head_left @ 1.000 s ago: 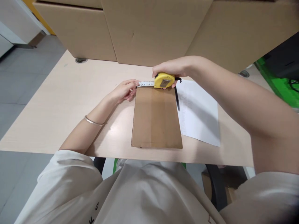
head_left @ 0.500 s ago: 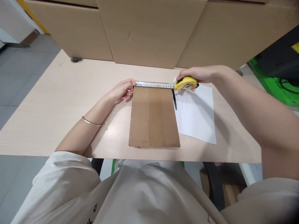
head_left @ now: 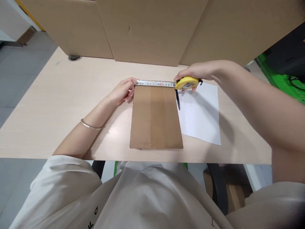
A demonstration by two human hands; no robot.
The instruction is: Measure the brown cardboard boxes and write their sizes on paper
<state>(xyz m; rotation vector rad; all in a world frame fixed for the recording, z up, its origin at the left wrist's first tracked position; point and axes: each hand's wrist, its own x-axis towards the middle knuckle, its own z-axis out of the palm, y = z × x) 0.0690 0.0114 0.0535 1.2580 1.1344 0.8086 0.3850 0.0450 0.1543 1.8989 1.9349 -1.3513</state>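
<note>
A flat brown cardboard piece point(head_left: 156, 117) lies on the pale wooden table point(head_left: 59, 105) in front of me. Along its far edge runs the white blade point(head_left: 156, 84) of a tape measure. My left hand point(head_left: 122, 91) pinches the blade's end at the cardboard's far left corner. My right hand point(head_left: 196, 72) grips the yellow tape measure case point(head_left: 186, 83) at the far right corner. A black pen point(head_left: 177, 100) hangs down from that hand, along the cardboard's right edge.
A white printed sheet point(head_left: 200, 114) lies right of the cardboard. Large cardboard boxes point(head_left: 147, 30) stand along the table's far side. A green object point(head_left: 281, 79) sits at the right, and a chair with a box under it shows below the table edge.
My right hand pulled the yellow case rightward, drawing the blade out across the whole far edge of the cardboard. My left hand stayed at the left corner.
</note>
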